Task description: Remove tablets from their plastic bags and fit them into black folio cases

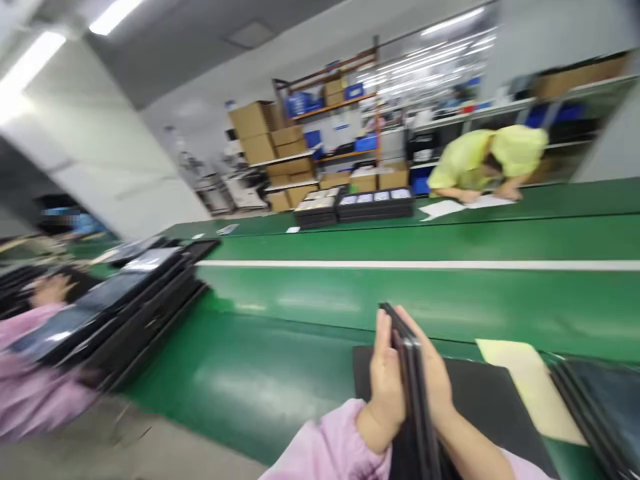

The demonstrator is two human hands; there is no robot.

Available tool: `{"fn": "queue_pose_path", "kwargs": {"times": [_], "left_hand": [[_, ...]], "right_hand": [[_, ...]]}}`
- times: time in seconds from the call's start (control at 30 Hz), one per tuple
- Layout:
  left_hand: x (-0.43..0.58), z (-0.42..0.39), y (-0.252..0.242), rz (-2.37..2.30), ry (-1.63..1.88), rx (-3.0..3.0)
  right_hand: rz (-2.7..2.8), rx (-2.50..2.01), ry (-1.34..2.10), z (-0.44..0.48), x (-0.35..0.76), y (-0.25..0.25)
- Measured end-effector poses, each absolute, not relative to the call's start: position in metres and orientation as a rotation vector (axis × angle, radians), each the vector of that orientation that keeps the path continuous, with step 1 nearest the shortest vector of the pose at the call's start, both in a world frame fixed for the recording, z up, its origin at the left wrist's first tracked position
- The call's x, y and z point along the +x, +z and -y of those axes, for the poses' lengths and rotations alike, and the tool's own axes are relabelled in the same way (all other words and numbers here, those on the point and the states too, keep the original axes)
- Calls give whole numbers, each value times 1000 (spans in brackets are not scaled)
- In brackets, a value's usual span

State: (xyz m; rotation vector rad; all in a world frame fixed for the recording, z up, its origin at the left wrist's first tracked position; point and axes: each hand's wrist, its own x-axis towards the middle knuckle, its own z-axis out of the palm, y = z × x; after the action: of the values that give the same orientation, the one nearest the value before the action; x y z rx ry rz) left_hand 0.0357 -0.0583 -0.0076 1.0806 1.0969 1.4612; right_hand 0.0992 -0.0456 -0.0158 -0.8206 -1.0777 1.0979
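Upright between my palms stands a small stack of thin black tablet-like slabs [416, 393], seen edge-on. My left hand [387, 383] presses flat against its left face, fingers together and pointing away from me. Against the other face lies my right hand [434, 373], partly hidden by the slabs. Below them a black mat [480, 390] rests on the green bench. Just right of the mat is a pale yellow sheet [530, 387]. How many slabs I hold, I cannot tell.
Black trays with dark glossy panels [607, 400] are stacked at right. More stacked trays [145, 300] stand at left, beside a co-worker's pink sleeve [40, 393]. Across the green bench [280, 360], a person in yellow [470, 160] bends over papers. Far trays [375, 208] hold pale items.
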Motion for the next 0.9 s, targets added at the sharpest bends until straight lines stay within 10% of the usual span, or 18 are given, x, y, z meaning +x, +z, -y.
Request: {"fn": "queue_pose_path", "kwargs": {"times": [0.9], "left_hand": [[57, 56, 55, -1126, 1329, 504]], "right_hand": [[547, -1048, 1319, 52, 110, 46]]}}
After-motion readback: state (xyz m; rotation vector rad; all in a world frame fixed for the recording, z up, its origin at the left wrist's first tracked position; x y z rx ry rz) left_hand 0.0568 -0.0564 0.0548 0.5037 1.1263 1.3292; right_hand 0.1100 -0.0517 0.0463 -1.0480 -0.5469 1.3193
